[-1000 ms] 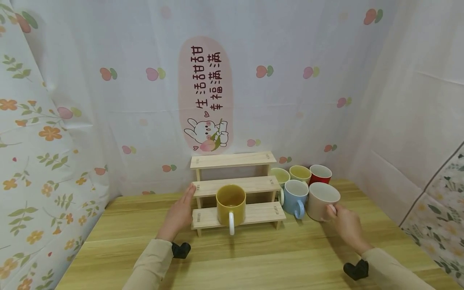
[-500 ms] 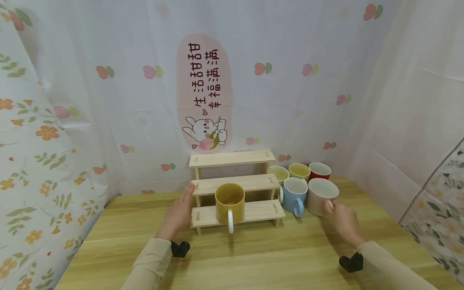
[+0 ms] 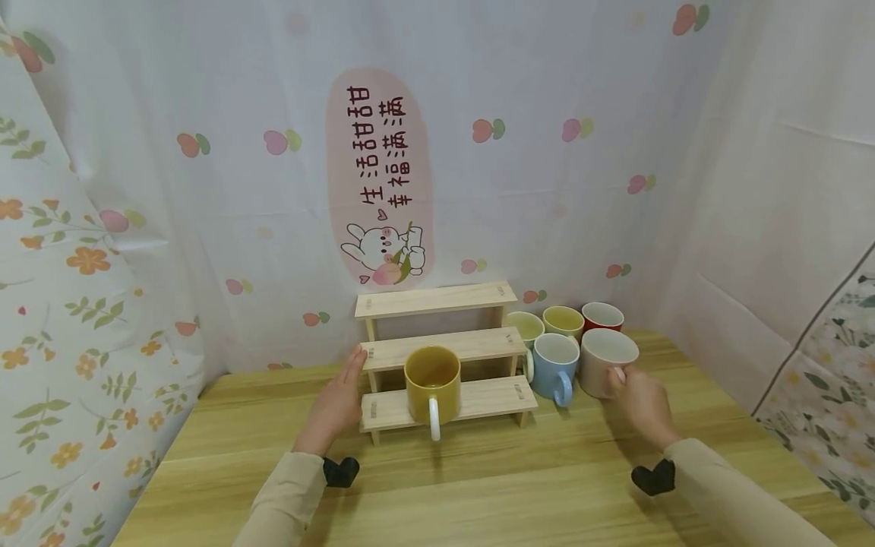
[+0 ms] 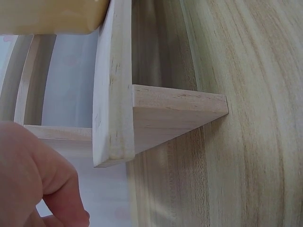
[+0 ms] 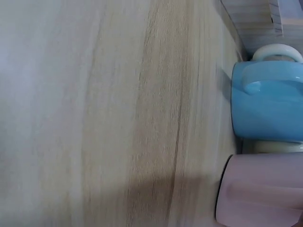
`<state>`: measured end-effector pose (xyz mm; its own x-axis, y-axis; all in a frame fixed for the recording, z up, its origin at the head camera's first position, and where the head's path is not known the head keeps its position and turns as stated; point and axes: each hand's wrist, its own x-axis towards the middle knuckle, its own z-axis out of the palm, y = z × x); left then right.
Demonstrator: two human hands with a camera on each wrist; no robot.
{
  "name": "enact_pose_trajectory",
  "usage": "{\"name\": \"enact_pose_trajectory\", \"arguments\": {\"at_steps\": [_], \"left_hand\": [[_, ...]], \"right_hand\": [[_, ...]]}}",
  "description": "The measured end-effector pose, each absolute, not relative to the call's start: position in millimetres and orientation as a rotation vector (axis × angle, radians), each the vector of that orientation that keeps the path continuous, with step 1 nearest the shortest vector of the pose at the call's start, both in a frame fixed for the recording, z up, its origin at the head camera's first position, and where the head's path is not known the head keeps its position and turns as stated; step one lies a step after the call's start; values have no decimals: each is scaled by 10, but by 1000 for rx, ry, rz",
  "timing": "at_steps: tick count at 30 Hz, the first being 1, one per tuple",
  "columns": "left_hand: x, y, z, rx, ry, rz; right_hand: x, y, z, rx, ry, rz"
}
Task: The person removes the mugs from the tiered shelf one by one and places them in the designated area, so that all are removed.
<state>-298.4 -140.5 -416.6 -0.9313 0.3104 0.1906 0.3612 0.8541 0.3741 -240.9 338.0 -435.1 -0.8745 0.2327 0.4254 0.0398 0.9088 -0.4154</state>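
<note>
My right hand (image 3: 642, 404) grips the handle of a pale pink mug (image 3: 601, 368), which stands upright on the table just right of a light blue mug (image 3: 552, 371). In the right wrist view the pink mug (image 5: 260, 189) lies low at the right edge, close below the blue mug (image 5: 265, 109). My left hand (image 3: 335, 406) has its fingers stretched along the left end of a three-step wooden shelf (image 3: 393, 410), fingertips at the middle step. A mustard-yellow mug (image 3: 433, 380) with a white handle toward me stands on the lowest step.
Behind the blue and pink mugs stand a light green mug (image 3: 526, 325), a yellow mug (image 3: 563, 319) and a red mug (image 3: 603, 314). The wooden table (image 3: 478, 486) backs onto a printed curtain (image 3: 533, 205), which also hangs at both sides.
My right hand has pushed the pink mug a little farther back, toward the red mug. The left hand, the shelf and the mustard-yellow mug keep their places.
</note>
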Motion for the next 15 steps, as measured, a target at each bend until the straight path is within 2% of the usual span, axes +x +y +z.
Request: {"name": "enact_pose_trajectory", "arguments": {"at_steps": [15], "left_hand": [[-2991,-1417,-4190,-535,-2881,-616]], "right_hand": [[-2556,3397,-4366,-232,-2609,594]]}}
